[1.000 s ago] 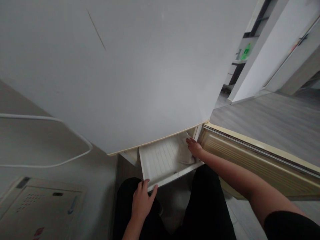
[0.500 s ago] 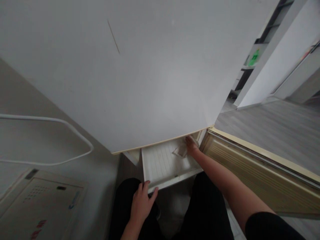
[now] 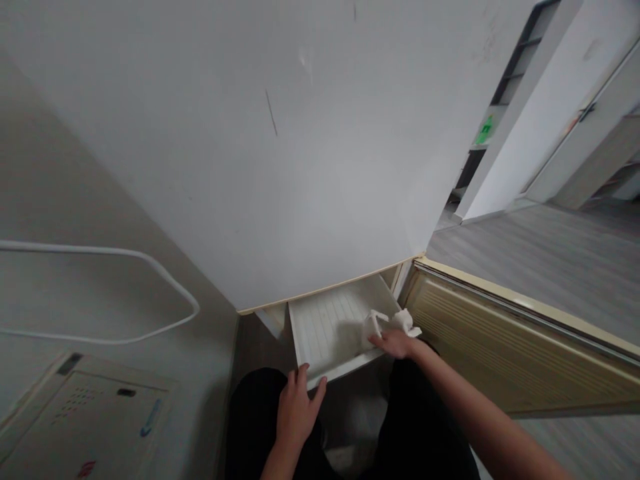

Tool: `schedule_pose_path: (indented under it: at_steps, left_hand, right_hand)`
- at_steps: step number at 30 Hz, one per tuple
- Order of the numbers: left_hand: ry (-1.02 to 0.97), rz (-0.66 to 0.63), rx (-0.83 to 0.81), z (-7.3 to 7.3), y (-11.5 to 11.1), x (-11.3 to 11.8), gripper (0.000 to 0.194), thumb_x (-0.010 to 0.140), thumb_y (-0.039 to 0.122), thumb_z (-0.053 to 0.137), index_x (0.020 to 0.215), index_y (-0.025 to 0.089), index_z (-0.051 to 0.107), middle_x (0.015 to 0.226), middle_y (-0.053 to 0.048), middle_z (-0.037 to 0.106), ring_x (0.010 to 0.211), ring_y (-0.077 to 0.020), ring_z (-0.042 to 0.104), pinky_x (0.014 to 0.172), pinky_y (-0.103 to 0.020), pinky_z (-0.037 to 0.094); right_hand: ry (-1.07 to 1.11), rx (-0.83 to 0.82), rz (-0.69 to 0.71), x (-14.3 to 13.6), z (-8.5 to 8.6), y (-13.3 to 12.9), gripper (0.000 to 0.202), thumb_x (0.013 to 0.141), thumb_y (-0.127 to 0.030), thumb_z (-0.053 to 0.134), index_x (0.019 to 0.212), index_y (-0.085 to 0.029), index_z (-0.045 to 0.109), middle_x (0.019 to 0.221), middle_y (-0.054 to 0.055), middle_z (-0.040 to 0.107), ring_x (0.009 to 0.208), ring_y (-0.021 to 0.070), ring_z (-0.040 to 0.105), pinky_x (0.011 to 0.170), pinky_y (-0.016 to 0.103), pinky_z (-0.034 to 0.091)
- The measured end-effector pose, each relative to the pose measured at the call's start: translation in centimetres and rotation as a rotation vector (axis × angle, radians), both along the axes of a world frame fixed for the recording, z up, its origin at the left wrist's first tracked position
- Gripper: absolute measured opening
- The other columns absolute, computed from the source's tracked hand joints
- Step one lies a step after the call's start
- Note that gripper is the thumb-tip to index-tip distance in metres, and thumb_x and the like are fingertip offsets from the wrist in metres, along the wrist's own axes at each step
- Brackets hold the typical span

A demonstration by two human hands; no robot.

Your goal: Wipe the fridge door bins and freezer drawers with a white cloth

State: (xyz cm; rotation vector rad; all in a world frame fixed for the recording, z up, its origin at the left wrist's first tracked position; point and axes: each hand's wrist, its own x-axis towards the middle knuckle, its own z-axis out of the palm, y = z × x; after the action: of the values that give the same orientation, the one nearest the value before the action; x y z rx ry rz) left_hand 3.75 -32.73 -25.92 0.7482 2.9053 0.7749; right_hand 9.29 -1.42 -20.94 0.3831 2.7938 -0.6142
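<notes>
Head view looks steeply down over a white ribbed plastic drawer (image 3: 330, 327) pulled partway out from under a large white appliance front (image 3: 280, 167), which hides the drawer's rear part. The left hand (image 3: 296, 412) rests on the drawer's near front corner, fingers spread over the rim, thumb out to the side; it grips nothing else. The right hand (image 3: 397, 343) sits at the drawer's right front edge, fingers closed on a crumpled white cloth (image 3: 387, 323) that bunches up just beyond the knuckles; its lower folds are covered by the hand. Below both hands the person's black-clad legs (image 3: 415, 427) fill the frame bottom. Right of the right hand stands a cream ribbed open door (image 3: 500, 333), cut off by the frame edge. Far left of the left hand lies a blurred white cable (image 3: 150, 267).
</notes>
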Motion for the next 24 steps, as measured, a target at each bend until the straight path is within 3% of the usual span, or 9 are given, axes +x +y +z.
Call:
schedule_pose_path:
  at_steps: [2,5,8,10,13,16,21,24]
  left_hand:
    - [-0.024,0.003,0.059,-0.5,-0.2,-0.1,0.057,0.096,0.058,0.045,0.134,0.017,0.053,0.122,-0.016,0.06,0.108,-0.0335,0.066,0.094,-0.05,0.053]
    - [-0.121,0.015,0.291,-2.1,-0.9,-0.4,0.056,0.098,0.056,0.036,0.138,0.02,0.05,0.13,-0.016,0.059,0.12,-0.032,0.061,0.103,-0.052,0.049]
    - [-0.239,0.154,0.622,-4.0,-2.1,-0.6,0.057,0.101,0.054,0.024,0.14,0.018,0.045,0.142,-0.016,0.054,0.134,-0.0283,0.051,0.113,-0.051,0.041]
    - [-0.271,0.226,0.712,-4.7,-2.8,-0.7,0.057,0.1,0.056,0.029,0.141,0.018,0.042,0.147,-0.016,0.049,0.139,-0.0282,0.046,0.118,-0.053,0.035]
    - [-0.275,0.219,0.697,-4.7,-3.2,-0.4,0.057,0.1,0.056,0.036,0.143,0.019,0.04,0.151,-0.016,0.045,0.142,-0.0289,0.042,0.121,-0.056,0.03]
    - [-0.183,0.111,0.632,-4.3,-2.8,0.2,0.054,0.1,0.051,0.041,0.145,0.021,0.04,0.153,-0.015,0.043,0.144,-0.0287,0.039,0.121,-0.057,0.03]
    - [-0.032,-0.031,0.456,-3.8,-1.9,1.2,0.05,0.099,0.041,0.048,0.147,0.026,0.04,0.157,-0.012,0.037,0.147,-0.028,0.035,0.119,-0.056,0.034]
    - [0.043,-0.089,0.388,-3.2,-1.4,1.3,0.048,0.098,0.038,0.051,0.144,0.027,0.044,0.157,-0.012,0.036,0.147,-0.0293,0.034,0.119,-0.056,0.035]
  right_hand:
    - [0.03,-0.012,0.109,0.1,-0.1,-5.1,0.064,0.105,-0.05,0.03,0.091,-0.009,0.078,0.094,0.017,0.075,0.096,0.0246,0.069,0.095,0.037,0.046]
    - [0.333,-0.02,0.281,-0.6,-1.5,-14.0,0.049,0.103,-0.045,0.037,0.112,-0.012,0.073,0.111,0.016,0.072,0.111,0.029,0.062,0.105,0.047,0.04]
    - [0.559,-0.032,0.171,-1.0,-3.8,-20.9,0.045,0.1,-0.04,0.045,0.135,-0.017,0.06,0.127,0.014,0.066,0.121,0.0304,0.054,0.109,0.051,0.035]
    - [0.602,-0.012,0.158,-0.8,-5.4,-22.8,0.052,0.097,-0.04,0.049,0.144,-0.018,0.052,0.139,0.015,0.059,0.128,0.0333,0.049,0.112,0.055,0.031]
    - [0.583,0.018,0.275,0.1,-7.5,-22.1,0.054,0.097,-0.04,0.05,0.147,-0.021,0.05,0.147,0.012,0.053,0.133,0.0322,0.045,0.117,0.053,0.025]
    - [0.576,0.058,0.32,1.3,-8.8,-18.9,0.047,0.098,-0.041,0.05,0.141,-0.024,0.057,0.143,0.009,0.058,0.133,0.0299,0.046,0.119,0.051,0.025]
    - [0.621,0.198,0.024,4.1,-9.1,-11.1,0.046,0.099,-0.046,0.046,0.13,-0.019,0.066,0.126,0.013,0.067,0.127,0.0325,0.051,0.116,0.054,0.029]
    - [0.624,0.294,-0.183,5.8,-8.1,-5.3,0.05,0.103,-0.045,0.036,0.13,-0.015,0.065,0.133,0.017,0.062,0.131,0.0338,0.047,0.117,0.058,0.024]
